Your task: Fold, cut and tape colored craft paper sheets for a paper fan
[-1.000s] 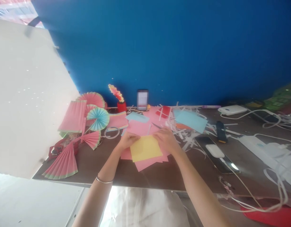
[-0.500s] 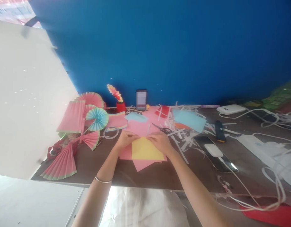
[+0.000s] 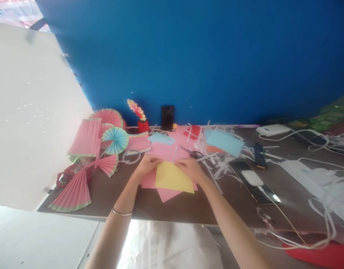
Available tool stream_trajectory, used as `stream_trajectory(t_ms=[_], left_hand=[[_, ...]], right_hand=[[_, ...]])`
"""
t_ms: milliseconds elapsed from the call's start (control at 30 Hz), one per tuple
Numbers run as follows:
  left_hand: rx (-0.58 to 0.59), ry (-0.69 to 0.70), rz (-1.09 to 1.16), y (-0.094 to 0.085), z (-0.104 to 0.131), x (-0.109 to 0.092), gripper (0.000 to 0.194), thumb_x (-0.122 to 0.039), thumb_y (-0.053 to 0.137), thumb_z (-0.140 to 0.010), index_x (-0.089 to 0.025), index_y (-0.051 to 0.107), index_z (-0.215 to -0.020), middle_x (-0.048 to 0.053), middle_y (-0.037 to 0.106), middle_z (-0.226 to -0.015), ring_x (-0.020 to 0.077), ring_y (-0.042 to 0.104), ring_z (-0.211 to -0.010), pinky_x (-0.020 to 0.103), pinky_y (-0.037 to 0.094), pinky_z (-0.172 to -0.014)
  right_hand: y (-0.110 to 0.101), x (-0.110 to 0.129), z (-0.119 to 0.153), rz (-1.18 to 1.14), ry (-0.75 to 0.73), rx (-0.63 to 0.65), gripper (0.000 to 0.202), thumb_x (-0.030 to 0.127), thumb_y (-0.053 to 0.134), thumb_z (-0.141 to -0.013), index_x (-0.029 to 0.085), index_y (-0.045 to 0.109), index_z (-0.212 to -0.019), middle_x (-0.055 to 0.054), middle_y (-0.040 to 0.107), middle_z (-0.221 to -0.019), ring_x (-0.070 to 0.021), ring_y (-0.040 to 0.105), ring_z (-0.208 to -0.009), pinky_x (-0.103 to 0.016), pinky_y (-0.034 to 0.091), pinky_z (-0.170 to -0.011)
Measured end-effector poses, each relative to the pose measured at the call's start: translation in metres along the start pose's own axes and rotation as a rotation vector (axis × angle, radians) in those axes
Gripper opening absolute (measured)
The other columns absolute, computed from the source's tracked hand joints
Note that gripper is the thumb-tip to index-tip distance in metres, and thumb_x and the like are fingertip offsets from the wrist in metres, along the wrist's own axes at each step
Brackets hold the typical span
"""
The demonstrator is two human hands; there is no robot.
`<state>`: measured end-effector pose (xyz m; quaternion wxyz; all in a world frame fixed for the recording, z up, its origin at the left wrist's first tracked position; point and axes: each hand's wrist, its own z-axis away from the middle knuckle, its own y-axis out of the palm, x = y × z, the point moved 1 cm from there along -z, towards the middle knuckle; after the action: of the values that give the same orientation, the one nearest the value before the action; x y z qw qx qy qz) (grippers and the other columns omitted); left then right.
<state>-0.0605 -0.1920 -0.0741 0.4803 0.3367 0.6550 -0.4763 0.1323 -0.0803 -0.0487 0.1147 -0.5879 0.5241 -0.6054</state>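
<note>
A sheet of yellow paper (image 3: 173, 177) lies slightly tilted over several pink sheets (image 3: 166, 195) at the front of the table. My left hand (image 3: 148, 164) pinches its far left corner, with thumb and fingers together. At the far right corner, my right hand (image 3: 189, 167) grips the same sheet in closed fingers. Both far corners are partly hidden under the fingertips. Just beyond my right hand rest dark scissors (image 3: 192, 151). A light blue piece of paper (image 3: 161, 138) lies beyond both hands.
Pleated paper fans (image 3: 74, 190) crowd the left side beside a roll of clear tape (image 3: 131, 157). White paper strips (image 3: 221, 166) lie scattered right of my hands. Farther right are a phone (image 3: 265, 192), a power strip (image 3: 297, 173) and cables. Another phone (image 3: 168, 117) leans on the blue wall.
The yellow sheet has turned slightly, its near right corner now lower. Both hands stay at its far corners. The leaning phone's screen has gone dark.
</note>
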Motion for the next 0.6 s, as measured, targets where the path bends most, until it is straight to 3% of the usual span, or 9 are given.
stream_trajectory(t_ms=[200, 333, 467, 600], left_hand=[[-0.011, 0.066, -0.128, 0.004, 0.001, 0.001, 0.022, -0.035, 0.055, -0.079, -0.016, 0.066, -0.079, 0.006, 0.069, -0.081, 0.0173, 0.062, -0.074, 0.026, 0.044, -0.065], [-0.187, 0.092, -0.351, 0.001, 0.004, 0.001, 0.021, -0.031, 0.045, -0.084, -0.017, 0.062, -0.081, 0.006, 0.068, -0.078, 0.0176, 0.060, -0.070, 0.027, 0.039, -0.062], [-0.449, -0.051, -0.394, -0.004, 0.002, 0.005, 0.022, -0.031, 0.043, -0.085, -0.017, 0.059, -0.082, 0.008, 0.069, -0.081, 0.0199, 0.062, -0.072, 0.027, 0.038, -0.062], [-0.510, -0.152, -0.431, 0.000, -0.002, 0.006, 0.023, -0.031, 0.042, -0.086, -0.018, 0.060, -0.088, 0.008, 0.070, -0.083, 0.0221, 0.064, -0.077, 0.027, 0.038, -0.062]], right_hand=[[0.004, -0.003, 0.002, 0.005, -0.008, 0.007, 0.030, 0.039, 0.046, -0.085, 0.024, 0.072, -0.079, -0.002, 0.072, -0.081, -0.0181, 0.063, -0.069, -0.028, 0.045, -0.062], [0.010, -0.012, -0.010, 0.003, -0.053, -0.047, 0.032, 0.038, 0.042, -0.087, 0.023, 0.070, -0.081, -0.004, 0.071, -0.086, -0.0197, 0.063, -0.077, -0.031, 0.047, -0.070], [0.013, -0.030, -0.054, 0.120, -0.101, -0.267, 0.034, 0.035, 0.037, -0.089, 0.021, 0.066, -0.097, -0.008, 0.067, -0.101, -0.0242, 0.059, -0.097, -0.040, 0.044, -0.088], [0.015, -0.049, -0.118, 0.346, -0.098, -0.282, 0.046, 0.029, 0.038, -0.085, 0.013, 0.046, -0.127, -0.016, 0.049, -0.131, -0.0319, 0.041, -0.123, -0.050, 0.036, -0.097]])
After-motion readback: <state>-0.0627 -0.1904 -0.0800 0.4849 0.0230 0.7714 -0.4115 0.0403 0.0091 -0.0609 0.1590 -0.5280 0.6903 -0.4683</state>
